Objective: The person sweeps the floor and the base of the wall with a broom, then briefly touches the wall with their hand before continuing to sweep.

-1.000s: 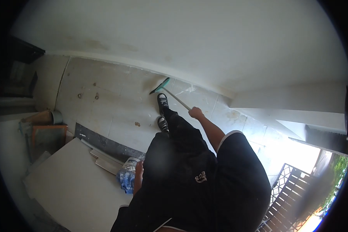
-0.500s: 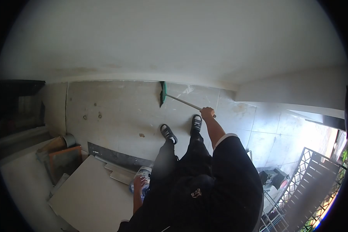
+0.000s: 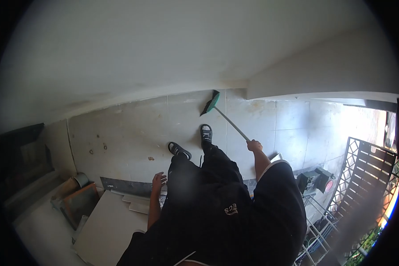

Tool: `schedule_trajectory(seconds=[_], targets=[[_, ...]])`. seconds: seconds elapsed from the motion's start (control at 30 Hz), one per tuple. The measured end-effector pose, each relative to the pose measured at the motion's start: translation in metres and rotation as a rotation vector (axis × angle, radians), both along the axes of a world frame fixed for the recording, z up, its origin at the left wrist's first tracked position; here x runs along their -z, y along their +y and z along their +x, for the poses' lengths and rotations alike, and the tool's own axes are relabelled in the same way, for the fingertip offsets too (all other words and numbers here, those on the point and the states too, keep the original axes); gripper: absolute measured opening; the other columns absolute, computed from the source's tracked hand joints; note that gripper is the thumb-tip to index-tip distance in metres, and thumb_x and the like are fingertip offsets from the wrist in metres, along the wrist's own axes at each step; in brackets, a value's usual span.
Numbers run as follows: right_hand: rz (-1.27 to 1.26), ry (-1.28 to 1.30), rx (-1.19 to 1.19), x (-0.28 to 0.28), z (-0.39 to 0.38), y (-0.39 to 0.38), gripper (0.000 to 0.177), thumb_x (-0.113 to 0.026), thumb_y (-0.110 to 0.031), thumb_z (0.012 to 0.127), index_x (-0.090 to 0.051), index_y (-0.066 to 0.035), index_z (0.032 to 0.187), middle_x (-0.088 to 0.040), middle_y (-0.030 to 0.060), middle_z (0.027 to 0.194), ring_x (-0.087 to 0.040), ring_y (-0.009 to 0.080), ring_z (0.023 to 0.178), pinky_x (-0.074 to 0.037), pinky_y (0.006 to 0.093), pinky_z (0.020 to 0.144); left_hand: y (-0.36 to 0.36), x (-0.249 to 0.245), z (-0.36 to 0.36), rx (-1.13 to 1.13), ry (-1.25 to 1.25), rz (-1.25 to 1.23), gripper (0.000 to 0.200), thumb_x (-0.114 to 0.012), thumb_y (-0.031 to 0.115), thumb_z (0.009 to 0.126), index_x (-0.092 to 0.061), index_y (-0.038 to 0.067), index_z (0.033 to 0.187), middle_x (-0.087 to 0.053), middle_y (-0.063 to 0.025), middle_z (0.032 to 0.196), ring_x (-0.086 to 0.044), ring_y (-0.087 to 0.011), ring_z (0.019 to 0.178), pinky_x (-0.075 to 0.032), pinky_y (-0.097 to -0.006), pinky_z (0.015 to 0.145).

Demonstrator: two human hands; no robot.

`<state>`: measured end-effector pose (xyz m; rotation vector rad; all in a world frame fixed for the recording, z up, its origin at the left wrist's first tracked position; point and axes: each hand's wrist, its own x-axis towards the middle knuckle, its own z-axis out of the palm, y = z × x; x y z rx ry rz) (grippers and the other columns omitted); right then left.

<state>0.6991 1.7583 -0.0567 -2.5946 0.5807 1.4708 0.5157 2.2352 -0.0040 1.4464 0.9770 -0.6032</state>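
Note:
My right hand (image 3: 254, 145) is closed round the upper end of a broom's (image 3: 232, 123) pale handle. The broom's green head with dark bristles rests on the tiled floor, close to the foot of the wall, ahead of my shoes. To the left of my legs hangs my left hand (image 3: 159, 181), fingers apart and holding nothing. Just below that hand, a clear plastic bottle (image 3: 163, 198) shows in part; my arm and clothing hide the rest.
Left of me a large pale board (image 3: 108, 228) lies by an orange-framed panel (image 3: 82, 204). To the right stand a wire rack (image 3: 317, 230), a dark grey machine (image 3: 314, 181) and a lattice gate (image 3: 363, 170). A white wall (image 3: 164, 48) borders the grey tiles ahead.
The broom head has shifted right along the wall's foot, and its handle is angled more steeply. My left hand has moved up off the bottle. The view has turned and moved right.

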Motion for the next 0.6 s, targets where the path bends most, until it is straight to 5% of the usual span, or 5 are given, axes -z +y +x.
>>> schedule_trajectory(seconds=[0.27, 0.33, 0.4, 0.47, 0.6], targets=[[-0.063, -0.074, 0.345, 0.002, -0.014, -0.045, 0.05, -0.037, -0.045, 0.076, -0.051, -0.002, 0.098, -0.049, 0.018, 0.102, -0.046, 0.0302, 0.098, -0.037, 0.0383, 0.081, 0.003, 0.017, -0.029, -0.048, 0.045, -0.023, 0.036, -0.038, 0.034, 0.079, -0.043, 0.009, 0.105, -0.051, -0.0103, 0.096, -0.049, -0.0195, 0.086, -0.039, -0.0325, 0.07], [-0.037, -0.115, 0.322, 0.002, -0.01, -0.052, 0.051, -0.037, -0.045, 0.076, -0.051, -0.001, 0.097, -0.05, 0.0192, 0.1, -0.047, 0.0314, 0.096, -0.038, 0.0395, 0.079, -0.005, 0.017, -0.037, 0.177, -0.085, 0.108, 0.038, -0.04, 0.035, 0.078, -0.043, 0.009, 0.105, -0.051, -0.0102, 0.096, -0.049, -0.0184, 0.084, -0.039, -0.0312, 0.069], [-0.027, -0.125, 0.344, 0.003, -0.013, -0.057, 0.052, -0.038, -0.045, 0.076, -0.051, 0.0, 0.097, -0.05, 0.0202, 0.099, -0.047, 0.0321, 0.095, -0.038, 0.04, 0.079, -0.017, 0.007, -0.04, 0.053, -0.024, 0.022, 0.038, -0.042, 0.035, 0.077, -0.044, 0.009, 0.104, -0.052, -0.0097, 0.092, -0.049, -0.0164, 0.079, -0.039, -0.0292, 0.066], [-0.031, -0.154, 0.387, 0.009, -0.01, -0.058, 0.052, -0.037, -0.046, 0.076, -0.051, 0.0, 0.096, -0.05, 0.02, 0.1, -0.047, 0.0322, 0.095, -0.038, 0.0395, 0.079, -0.037, -0.02, -0.019, 0.217, 0.069, 0.126, 0.038, -0.043, 0.035, 0.076, -0.045, 0.008, 0.102, -0.051, -0.0088, 0.089, -0.049, -0.0151, 0.076, -0.04, -0.0278, 0.063], [-0.034, -0.112, 0.432, 0.019, -0.01, -0.054, 0.053, -0.036, -0.047, 0.076, -0.051, 0.0, 0.097, -0.049, 0.0195, 0.101, -0.047, 0.0312, 0.095, -0.039, 0.0388, 0.079, -0.019, 0.005, -0.035, 0.291, 0.118, 0.126, 0.036, -0.043, 0.034, 0.077, -0.046, 0.008, 0.101, -0.051, -0.008, 0.087, -0.049, -0.0141, 0.074, -0.04, -0.027, 0.061]])
